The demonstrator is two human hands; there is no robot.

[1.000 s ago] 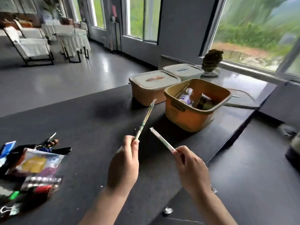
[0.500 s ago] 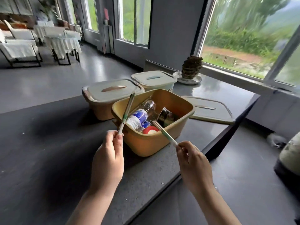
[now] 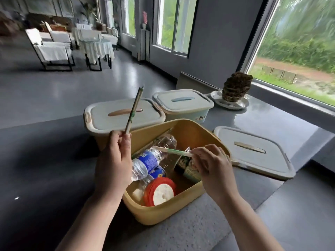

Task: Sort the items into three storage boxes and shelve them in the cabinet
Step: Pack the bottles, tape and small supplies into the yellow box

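Seen from the head camera, a person's left hand (image 3: 113, 163) pinches the lower end of a wrapped chopstick (image 3: 133, 111) between thumb and fingertips, the stick rising toward 12 o'clock in front of a closed box. The right hand (image 3: 213, 167) grips a second wrapped chopstick (image 3: 171, 151) by one end, fingers curled around it, the stick pointing toward 9 o'clock above the open yellow box (image 3: 192, 132) at the centre of the dark counter (image 3: 45, 169). Inside that box lie a clear water bottle (image 3: 150, 160) with a blue label, a red-rimmed round container (image 3: 160, 192) and a printed cup (image 3: 188, 169) partly hidden by the right hand. At 11 o'clock from the open box stands a tan box with a grey lid (image 3: 116, 113), touching its far wall; at 12 o'clock, a pale box with a blue handle (image 3: 183, 103). A loose grey lid (image 3: 253, 151) lies flat at 3 o'clock. A brown stacked object on a white plate (image 3: 233, 104) sits at 1 o'clock by the window (image 3: 299, 42).
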